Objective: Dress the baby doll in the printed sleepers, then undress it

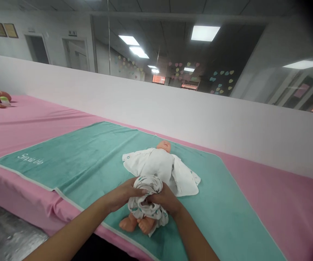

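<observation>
A baby doll lies on its back on a green blanket, its head away from me. A white baby garment covers its trunk, the sleeves spread out to both sides. Over the doll's lower legs, bunched white patterned baby clothing is gathered in a ring. My left hand grips this cloth on its left side, and my right hand grips it on the right, thumbs toward the middle. The doll's bare feet stick out below the cloth. My fingertips are partly hidden in the folds.
A pink sheet covers the padded surface under the blanket. Another doll lies at the far left beside a small bottle with a green part. Behind runs a white low wall with glass or a mirror above.
</observation>
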Demonstrator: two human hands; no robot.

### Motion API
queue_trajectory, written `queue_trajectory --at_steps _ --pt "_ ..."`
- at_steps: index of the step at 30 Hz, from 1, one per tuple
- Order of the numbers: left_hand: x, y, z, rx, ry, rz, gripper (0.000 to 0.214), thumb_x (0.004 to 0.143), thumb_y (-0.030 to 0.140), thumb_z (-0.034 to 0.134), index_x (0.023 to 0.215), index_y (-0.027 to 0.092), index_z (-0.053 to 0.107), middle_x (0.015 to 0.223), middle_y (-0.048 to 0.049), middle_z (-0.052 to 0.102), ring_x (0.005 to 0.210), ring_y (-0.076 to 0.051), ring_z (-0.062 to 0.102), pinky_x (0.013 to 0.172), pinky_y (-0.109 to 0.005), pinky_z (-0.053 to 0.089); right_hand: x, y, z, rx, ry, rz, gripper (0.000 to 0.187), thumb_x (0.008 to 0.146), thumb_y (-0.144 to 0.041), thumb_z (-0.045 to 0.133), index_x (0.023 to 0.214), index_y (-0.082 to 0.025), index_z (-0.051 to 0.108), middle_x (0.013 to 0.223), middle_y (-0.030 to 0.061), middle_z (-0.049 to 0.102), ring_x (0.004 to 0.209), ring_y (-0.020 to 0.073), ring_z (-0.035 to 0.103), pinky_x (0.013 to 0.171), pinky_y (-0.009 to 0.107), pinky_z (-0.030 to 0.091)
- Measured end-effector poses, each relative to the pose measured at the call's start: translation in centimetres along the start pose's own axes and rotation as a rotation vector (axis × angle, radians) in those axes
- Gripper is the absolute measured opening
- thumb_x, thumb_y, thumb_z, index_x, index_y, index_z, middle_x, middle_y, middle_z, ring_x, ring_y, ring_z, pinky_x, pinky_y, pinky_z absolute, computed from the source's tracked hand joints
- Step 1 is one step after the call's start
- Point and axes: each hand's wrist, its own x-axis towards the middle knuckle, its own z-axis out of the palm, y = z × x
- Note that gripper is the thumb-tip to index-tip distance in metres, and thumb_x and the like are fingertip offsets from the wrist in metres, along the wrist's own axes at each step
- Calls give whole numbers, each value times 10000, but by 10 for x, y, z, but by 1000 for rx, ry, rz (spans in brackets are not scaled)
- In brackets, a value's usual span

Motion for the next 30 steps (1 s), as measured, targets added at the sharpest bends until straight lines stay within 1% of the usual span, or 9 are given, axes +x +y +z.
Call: queue_trajectory --at_steps 4,6,9,12,16,19,22,26,30 --pt "4 5 11 480 188 -2 616 590 209 721 1161 203 488 1004 -40 609 918 -233 554 729 -302 459 1 6 -1 -25 69 -31 387 653 -207 650 1033 -167 590 939 38 638 889 202 564 800 343 456" --pt "3 2 17 713 279 26 674 599 149 669 1220 269 436 1033 -17 590 927 -224 550 728 -286 451 1 8 -2 -47 66 -29 340 664 -176 610 1004 -155 595 901 40 644 864 197 565 768 325 458" --pt "0 -9 18 1022 307 49 781 620 35 522 1313 345 336 1151 -22 509 932 -204 553 735 -270 427 1 6 0 -108 49 -30 346 658 -142 577 1004 -164 586 889 25 643 824 181 565 728 303 454" --pt "-4 -19 14 1249 329 -17 771 637 4 438 1339 300 323 1153 -69 483 829 -193 577 673 -274 407 1 1 6 -224 63 -28 343 675 -151 552 1014 -191 572 919 11 631 838 174 561 726 295 447" --pt "-9 -23 15 1086 380 -16 404 734 97 430 1115 198 514 1028 -69 579 868 -206 576 711 -282 405 1 -2 12 -425 74 -61 194 694 -149 498 869 -187 574 832 -5 609 772 149 546 697 274 427" --pt "-20 -27 21 890 443 -112 215 761 181 454 959 182 539 898 -51 631 781 -196 590 650 -271 406 -1 0 12 -573 41 -47 82 695 -200 529 774 -179 537 766 -10 582 721 143 533 622 250 393" --pt "-37 -43 23 817 559 -194 159 771 181 424 888 181 533 846 -34 635 741 -175 590 616 -251 396 -1 0 12 -676 -22 -24 158 686 -270 577 818 -194 537 813 -9 577 745 147 535 608 236 367" --pt "-56 -68 12 834 689 -222 130 754 171 413 817 167 527 823 -35 626 776 -175 583 674 -260 405 3 1 18 -801 -124 -96 234 659 -293 604 878 -224 560 909 -13 588 801 146 540 660 232 358" --pt "-63 -75 0 688 697 -276 149 725 203 427 821 166 536 807 -42 645 803 -205 597 720 -291 433 6 9 26 -937 -154 -124 147 689 -304 556 802 -211 552 825 -16 607 737 140 542 612 234 319"
